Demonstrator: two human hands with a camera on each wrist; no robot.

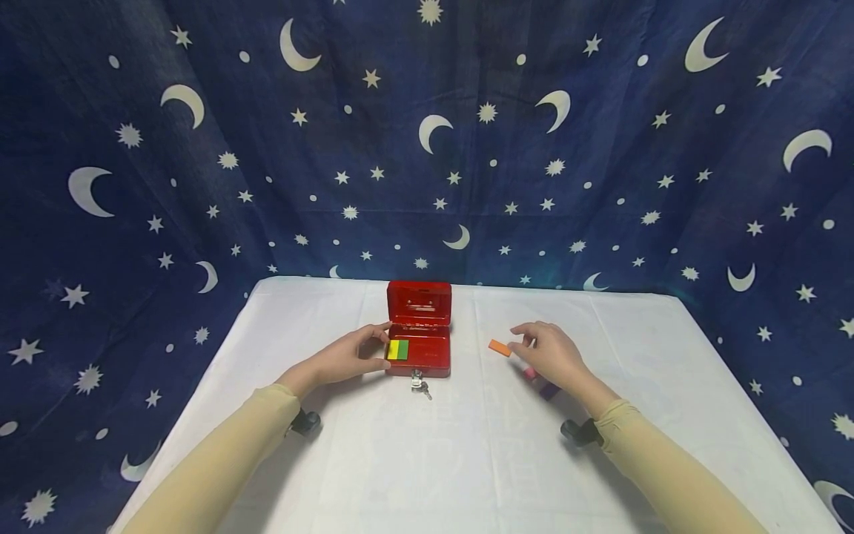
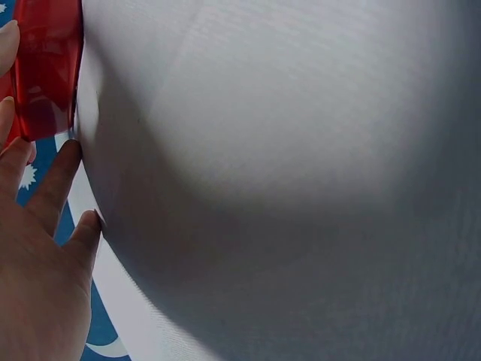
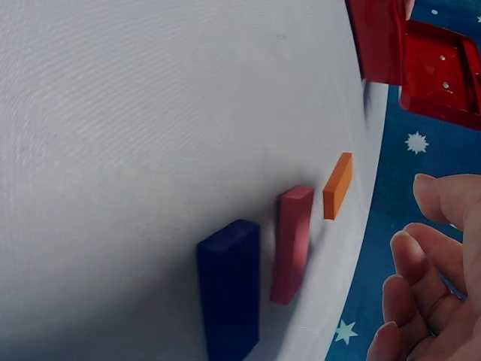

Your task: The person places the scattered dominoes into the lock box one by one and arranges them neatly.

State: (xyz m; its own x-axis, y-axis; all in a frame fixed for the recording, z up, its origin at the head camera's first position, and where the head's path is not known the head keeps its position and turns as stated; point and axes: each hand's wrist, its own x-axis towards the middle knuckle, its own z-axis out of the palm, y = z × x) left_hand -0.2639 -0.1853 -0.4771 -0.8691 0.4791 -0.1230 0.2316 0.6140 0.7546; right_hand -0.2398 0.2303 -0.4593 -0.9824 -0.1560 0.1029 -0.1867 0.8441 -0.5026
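A red metal cash box (image 1: 430, 348) stands with its lid (image 1: 419, 297) raised. Inside, at the left, lie a yellow block (image 1: 393, 350) and a green block (image 1: 403, 350). My left hand (image 1: 343, 360) holds the box by its left end, thumb near the front corner and fingers towards the back. Just right of an orange block (image 1: 498, 347), my right hand (image 1: 548, 356) hovers with loosely bent fingers and nothing between them. Below that hand are a pink block (image 3: 293, 244) and a dark blue block (image 3: 229, 293), both partly covered in the head view.
Keys (image 1: 423, 387) hang from the lock at the box's front. A white cloth (image 1: 427, 467) covers the table. Behind and beside it hangs a dark blue curtain (image 1: 467, 193) with moons and stars.
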